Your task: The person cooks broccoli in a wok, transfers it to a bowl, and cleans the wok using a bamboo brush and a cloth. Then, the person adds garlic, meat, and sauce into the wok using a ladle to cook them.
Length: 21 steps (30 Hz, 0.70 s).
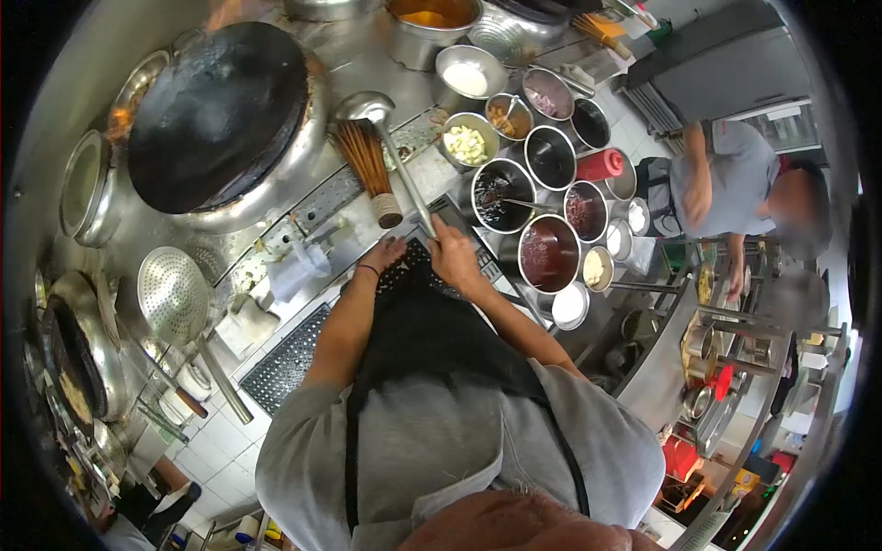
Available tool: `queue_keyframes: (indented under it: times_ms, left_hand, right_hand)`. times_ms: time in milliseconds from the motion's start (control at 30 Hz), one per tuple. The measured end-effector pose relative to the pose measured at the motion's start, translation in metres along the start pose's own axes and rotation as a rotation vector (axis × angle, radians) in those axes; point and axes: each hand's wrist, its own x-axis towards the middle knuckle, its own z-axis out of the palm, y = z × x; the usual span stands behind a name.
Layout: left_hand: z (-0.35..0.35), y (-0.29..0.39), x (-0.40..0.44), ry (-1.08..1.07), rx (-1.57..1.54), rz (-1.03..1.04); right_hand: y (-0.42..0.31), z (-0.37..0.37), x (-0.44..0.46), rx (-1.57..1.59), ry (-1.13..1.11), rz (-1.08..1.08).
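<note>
1. Flames (121, 121) lick beside the wok (220, 119) on the stove (335, 50); left unwatched, they could overheat it.
2. The bamboo brush (362, 165) lies near the stove's front edge; a bump might roll it off.
3. The left hand (384, 254), near its handle, looks empty, fingers loosely bent.
4. The right hand (452, 257) grasps the ladle (407, 174), bowl inside the front edge; a wide swing could tip the sauce pot (551, 288).

a red bottle (602, 165) sits among metal containers (627, 185).

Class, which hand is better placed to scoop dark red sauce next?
Probably the right hand: it grips the ladle and is nearer the sauce; the left hand looks empty.
</note>
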Motion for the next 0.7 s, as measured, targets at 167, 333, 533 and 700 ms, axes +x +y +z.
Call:
queue_keyframes:
  times_ms: [167, 333, 533, 700]
  left_hand:
    - [-0.037, 0.016, 0.067, -0.110, -0.800, 0.047]
    - [-0.059, 0.014, 0.098, -0.189, -0.711, 0.135]
    - [-0.063, 0.002, 0.100, -0.143, -0.528, 0.157]
    - [-0.079, -0.006, 0.108, -0.141, -0.063, 0.123]
  right_hand:
    - [-0.010, -0.078, 0.044, 0.011, 0.039, -0.186]
    - [0.022, -0.105, 0.154, -0.177, 0.099, -0.295]
    - [0.070, -0.051, 0.213, -0.511, -0.119, -0.220]
    - [0.087, -0.055, 0.223, -0.390, -0.087, -0.264]
